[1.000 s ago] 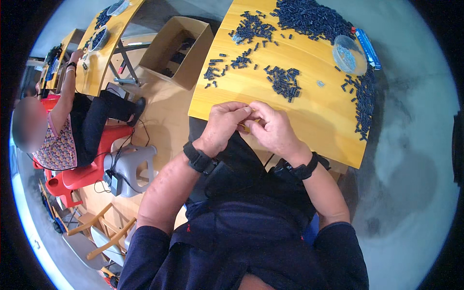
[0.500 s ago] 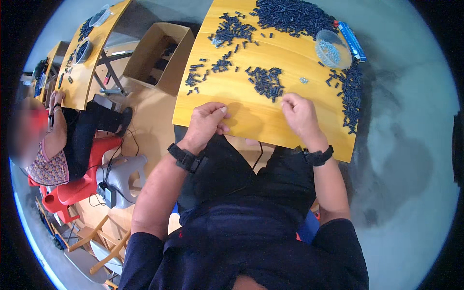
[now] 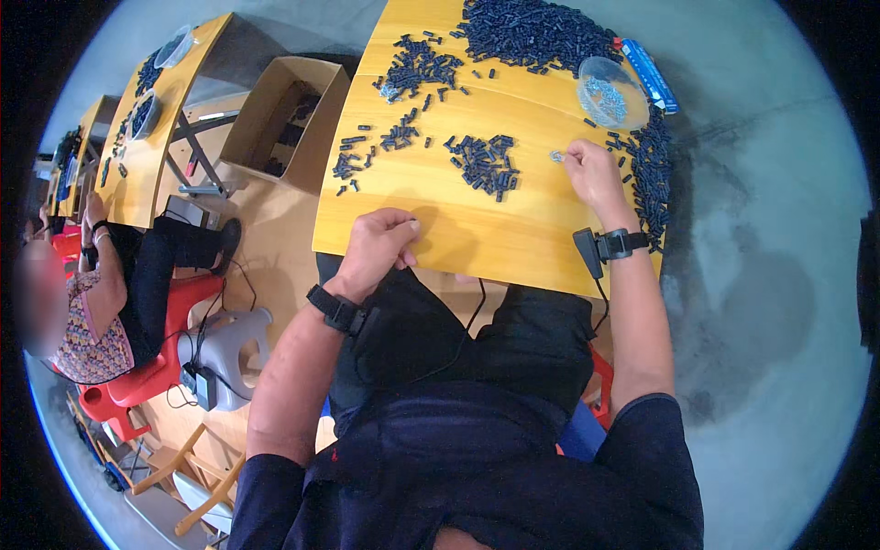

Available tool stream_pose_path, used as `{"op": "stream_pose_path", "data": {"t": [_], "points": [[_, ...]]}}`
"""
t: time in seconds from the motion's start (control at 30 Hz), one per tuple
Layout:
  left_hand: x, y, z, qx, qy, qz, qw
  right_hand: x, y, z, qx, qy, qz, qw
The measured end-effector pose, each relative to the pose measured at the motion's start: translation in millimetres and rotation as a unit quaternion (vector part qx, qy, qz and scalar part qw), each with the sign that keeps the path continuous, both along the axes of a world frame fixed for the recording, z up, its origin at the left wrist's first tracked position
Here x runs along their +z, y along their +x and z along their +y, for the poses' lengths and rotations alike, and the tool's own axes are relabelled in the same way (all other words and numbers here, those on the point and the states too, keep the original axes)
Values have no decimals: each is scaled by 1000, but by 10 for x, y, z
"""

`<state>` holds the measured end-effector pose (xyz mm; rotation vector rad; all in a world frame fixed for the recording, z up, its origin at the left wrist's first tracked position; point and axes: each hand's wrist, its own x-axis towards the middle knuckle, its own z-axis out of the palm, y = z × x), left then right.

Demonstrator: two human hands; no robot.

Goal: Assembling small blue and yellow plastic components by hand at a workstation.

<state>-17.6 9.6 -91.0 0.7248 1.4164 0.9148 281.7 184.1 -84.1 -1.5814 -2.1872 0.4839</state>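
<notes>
My left hand [image 3: 378, 249] is closed above the front edge of the yellow table [image 3: 440, 240], thumb against curled fingers; whatever it holds is too small to make out. Farther right, my right hand [image 3: 596, 180] reaches over the tabletop with its fingertips pinched together beside a tiny cluster of silvery metal pieces [image 3: 556, 157]. The fingers hide anything between them. Left of that cluster lies a small heap of short black cylindrical parts [image 3: 486, 165]. A clear round tub [image 3: 632, 108] of small silvery pieces stands beyond my right hand.
A large pile of black parts [image 3: 541, 35] covers the far side, with a blue box [image 3: 649, 75] beside it. More black parts [image 3: 652, 174] line the right edge. An open cardboard box [image 3: 316, 137] stands left of the table. A person [image 3: 101, 316] sits at another table.
My right hand has moved forward and right, from beside the heap of black parts to the silvery pieces. My left hand stays closed near the front edge. The whole view has shifted slightly.
</notes>
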Motion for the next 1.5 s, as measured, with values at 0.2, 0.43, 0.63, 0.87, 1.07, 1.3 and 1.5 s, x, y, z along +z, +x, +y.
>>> {"op": "stream_pose_path", "data": {"t": [0.2,0.43,0.63,0.87,1.07,1.3,1.5], "points": [[-13,-3,0,-15,-6,4,1000,-15,-50,-46,60,-6,-37,997],[21,7,11,-12,-11,9,1000,75,-65,-111,64,-42,-13,997],[-9,-1,8,-7,-10,11,1000,88,-166,-158,69,-42,22,996],[5,3,15,-11,-12,14,1000,5,-34,2,50,29,26,998],[-3,20,4,-1,-10,10,1000,15,-85,201,93,-17,36,995],[-5,19,11,-2,-13,17,1000,34,-158,300,110,-43,-32,992],[-35,21,4,3,-6,15,1000,33,-237,324,123,-4,-54,991]]}}
